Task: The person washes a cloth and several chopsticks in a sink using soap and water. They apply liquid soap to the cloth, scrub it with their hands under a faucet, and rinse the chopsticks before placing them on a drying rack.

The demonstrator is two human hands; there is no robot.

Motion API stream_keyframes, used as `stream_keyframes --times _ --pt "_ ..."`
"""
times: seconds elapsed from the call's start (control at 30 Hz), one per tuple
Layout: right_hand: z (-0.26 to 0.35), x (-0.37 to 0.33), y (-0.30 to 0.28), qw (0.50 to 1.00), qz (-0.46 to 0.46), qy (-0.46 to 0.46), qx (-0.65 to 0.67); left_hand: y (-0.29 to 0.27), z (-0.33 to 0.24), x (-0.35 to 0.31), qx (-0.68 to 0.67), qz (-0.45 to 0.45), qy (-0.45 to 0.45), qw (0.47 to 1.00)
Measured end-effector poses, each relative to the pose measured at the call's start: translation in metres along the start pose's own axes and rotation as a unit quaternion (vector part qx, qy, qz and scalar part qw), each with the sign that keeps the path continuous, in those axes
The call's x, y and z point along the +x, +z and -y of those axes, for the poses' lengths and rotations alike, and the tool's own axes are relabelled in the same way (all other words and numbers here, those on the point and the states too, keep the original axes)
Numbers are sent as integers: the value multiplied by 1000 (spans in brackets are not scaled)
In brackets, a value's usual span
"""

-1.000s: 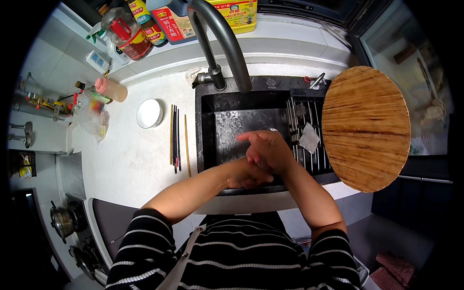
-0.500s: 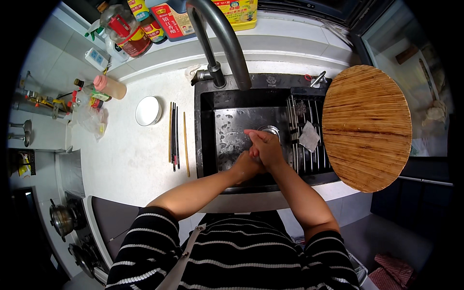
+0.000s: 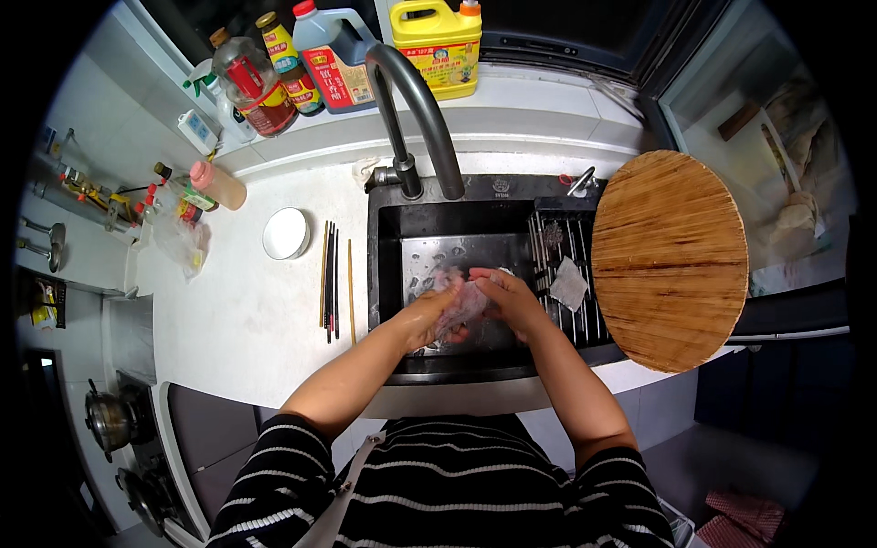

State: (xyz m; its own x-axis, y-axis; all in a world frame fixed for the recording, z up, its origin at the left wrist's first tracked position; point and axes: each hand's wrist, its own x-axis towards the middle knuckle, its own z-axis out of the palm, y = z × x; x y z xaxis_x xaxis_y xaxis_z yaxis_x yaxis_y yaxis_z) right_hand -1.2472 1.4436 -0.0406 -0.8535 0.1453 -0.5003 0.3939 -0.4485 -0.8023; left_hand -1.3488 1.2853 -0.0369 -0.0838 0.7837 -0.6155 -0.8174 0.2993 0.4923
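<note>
Over the black sink [image 3: 390, 274], my left hand [image 3: 427, 315] and my right hand [image 3: 514, 304] are a little apart. Stretched between their fingers is a thin, pale, crumpled sheet [image 3: 461, 306], slightly pink and see-through; I cannot tell whether it is wet cloth or plastic film. Both hands are closed on it, one at each side. The dark faucet [image 3: 443, 146] arches over the sink beyond them, and its lever is at its base. Behind my hands, the drain is mostly hidden. Water drops lie on the sink's bottom.
Left of the sink are several chopsticks [image 3: 333, 283] and a white bowl [image 3: 287, 234]. A drying rack [image 3: 585, 320] with a grey cloth [image 3: 569, 284] covers the sink's right side. A round wooden board [image 3: 671, 260] stands beside it. Bottles and a yellow jug [image 3: 438, 55] line the ledge.
My hands were pressed together over the sink; now they are apart with the pale sheet between them. The view has tilted, showing more of the ledge.
</note>
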Motion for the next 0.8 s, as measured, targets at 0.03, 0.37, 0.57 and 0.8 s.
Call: stream_keyframes --times 0.03,0.37,0.57,0.8 --pt "-2 -2 -3 999 -5 0 -35 -10 2 6 34 -17 -20 999" --pt "-22 -11 -40 983 -132 -91 -84 -49 -1 21 -108 -283 140 943" --pt "-45 -2 14 867 -240 -312 -305 -12 4 34 -127 -191 138 964" --pt "-22 14 14 974 -96 -108 176 22 -2 23 -153 54 90 983"
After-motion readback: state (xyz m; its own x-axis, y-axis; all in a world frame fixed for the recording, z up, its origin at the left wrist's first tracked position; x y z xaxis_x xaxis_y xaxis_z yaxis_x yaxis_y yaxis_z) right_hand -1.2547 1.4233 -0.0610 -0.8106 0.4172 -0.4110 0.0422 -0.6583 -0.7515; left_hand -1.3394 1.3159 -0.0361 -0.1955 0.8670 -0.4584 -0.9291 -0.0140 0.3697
